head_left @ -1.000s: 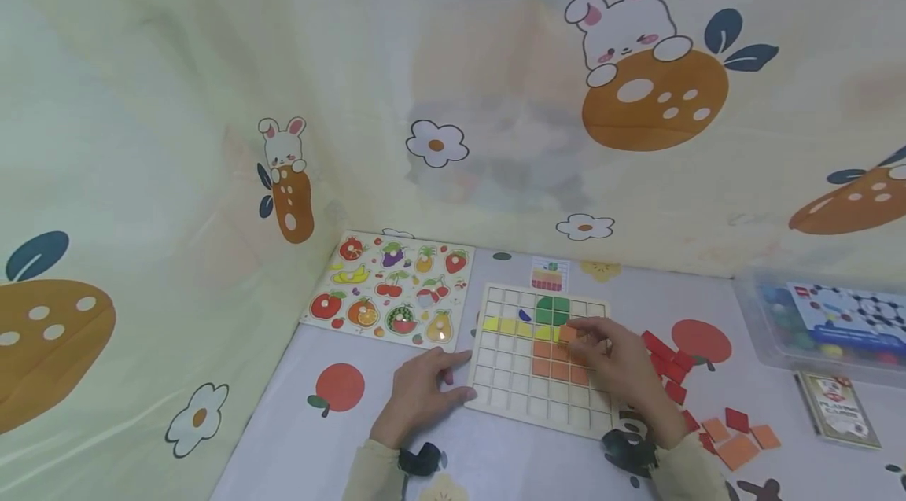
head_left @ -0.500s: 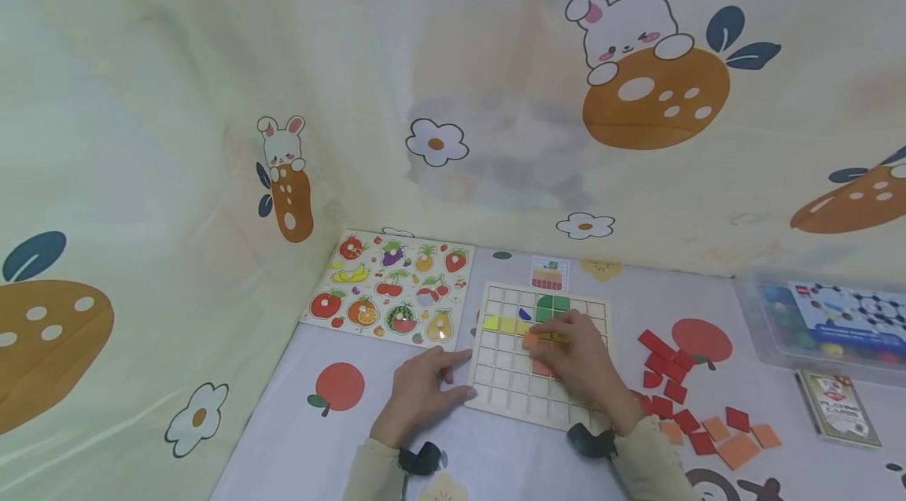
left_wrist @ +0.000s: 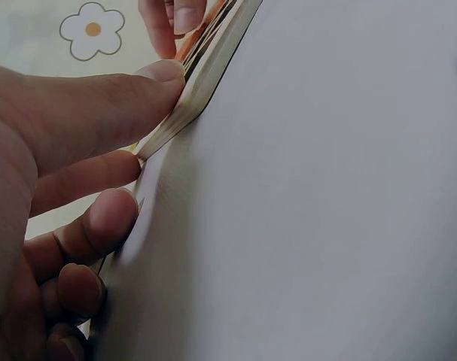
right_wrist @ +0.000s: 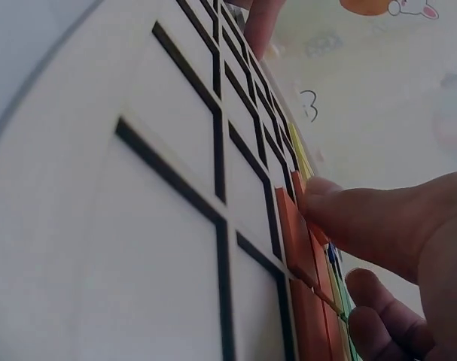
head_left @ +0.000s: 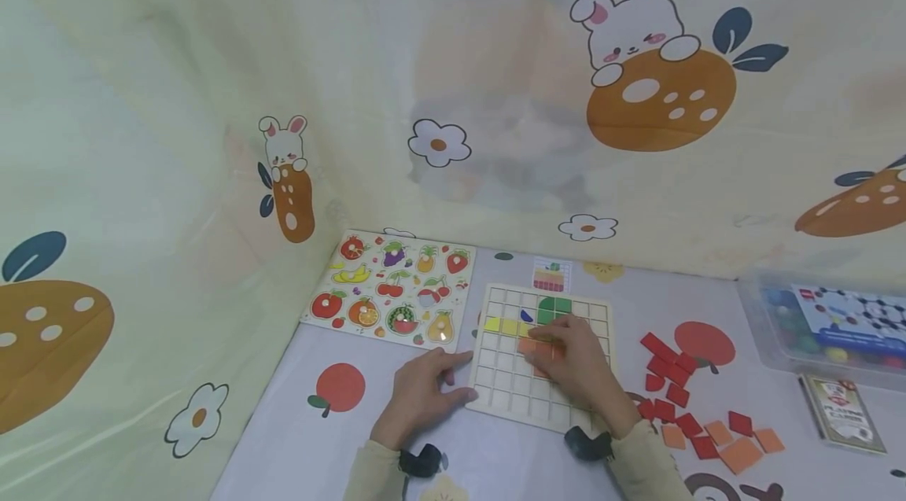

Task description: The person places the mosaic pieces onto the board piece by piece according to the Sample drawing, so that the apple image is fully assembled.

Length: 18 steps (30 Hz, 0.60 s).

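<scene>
A wooden grid board [head_left: 506,395] lies on the table, with yellow tiles [head_left: 501,325], green tiles [head_left: 554,306] and orange tiles set in its cells. My right hand [head_left: 576,363] lies over the middle of the board. One fingertip [right_wrist: 326,203] presses on an orange tile [head_left: 527,344] that lies in a cell [right_wrist: 296,233]. My left hand [head_left: 421,391] rests on the table at the board's left side. Its thumb [left_wrist: 130,98] and fingers touch the board's edge [left_wrist: 213,68]. The right hand hides part of the orange block.
Loose red tiles [head_left: 668,383] and orange tiles [head_left: 736,450] lie right of the board. A fruit puzzle [head_left: 392,296] sits at the back left, a small pattern card [head_left: 550,275] behind the board. A clear plastic box [head_left: 828,324] and a card pack [head_left: 842,410] stand far right. A printed curtain closes off the back and left.
My right hand has carried the orange tile leftward across the board and lowered it onto a cell. The left hand has stayed at the board's edge.
</scene>
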### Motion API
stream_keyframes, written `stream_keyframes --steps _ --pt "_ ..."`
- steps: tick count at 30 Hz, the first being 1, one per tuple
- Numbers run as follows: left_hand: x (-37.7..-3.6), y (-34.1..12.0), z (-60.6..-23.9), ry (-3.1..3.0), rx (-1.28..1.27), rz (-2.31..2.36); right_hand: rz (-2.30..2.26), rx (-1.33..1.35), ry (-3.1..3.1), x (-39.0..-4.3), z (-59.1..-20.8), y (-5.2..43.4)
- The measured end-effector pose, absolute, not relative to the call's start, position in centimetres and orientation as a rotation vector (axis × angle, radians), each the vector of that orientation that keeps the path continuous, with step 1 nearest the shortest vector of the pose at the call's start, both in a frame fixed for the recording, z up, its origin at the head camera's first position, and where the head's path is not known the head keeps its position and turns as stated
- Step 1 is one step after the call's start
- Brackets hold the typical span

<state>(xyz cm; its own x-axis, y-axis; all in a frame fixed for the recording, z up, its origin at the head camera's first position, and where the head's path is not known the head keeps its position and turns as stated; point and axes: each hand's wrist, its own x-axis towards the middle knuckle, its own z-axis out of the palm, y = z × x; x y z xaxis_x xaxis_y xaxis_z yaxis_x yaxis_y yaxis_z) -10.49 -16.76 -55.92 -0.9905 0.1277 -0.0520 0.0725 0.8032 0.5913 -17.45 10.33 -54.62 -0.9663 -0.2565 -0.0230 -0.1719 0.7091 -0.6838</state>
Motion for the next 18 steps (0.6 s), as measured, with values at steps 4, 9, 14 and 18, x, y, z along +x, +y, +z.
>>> stream_keyframes --steps 4,9,14,18 --pt "-10.51 -16.74 -55.88 2.897 0.156 0.946 -1.116 -0.319 2.794 -17.47 -54.46 10.29" --pt "-10.51 -16.66 -55.86 2.895 0.152 0.942 -1.11 -0.329 2.818 -17.45 -54.38 10.11" --pt "-10.45 -16.69 -55.96 2.9 0.157 0.942 -1.101 -0.345 2.84 -17.39 -54.3 9.95" --pt "-10.46 -16.71 -56.15 2.909 0.169 0.936 -1.122 -0.354 2.822 -17.35 -54.49 10.35"
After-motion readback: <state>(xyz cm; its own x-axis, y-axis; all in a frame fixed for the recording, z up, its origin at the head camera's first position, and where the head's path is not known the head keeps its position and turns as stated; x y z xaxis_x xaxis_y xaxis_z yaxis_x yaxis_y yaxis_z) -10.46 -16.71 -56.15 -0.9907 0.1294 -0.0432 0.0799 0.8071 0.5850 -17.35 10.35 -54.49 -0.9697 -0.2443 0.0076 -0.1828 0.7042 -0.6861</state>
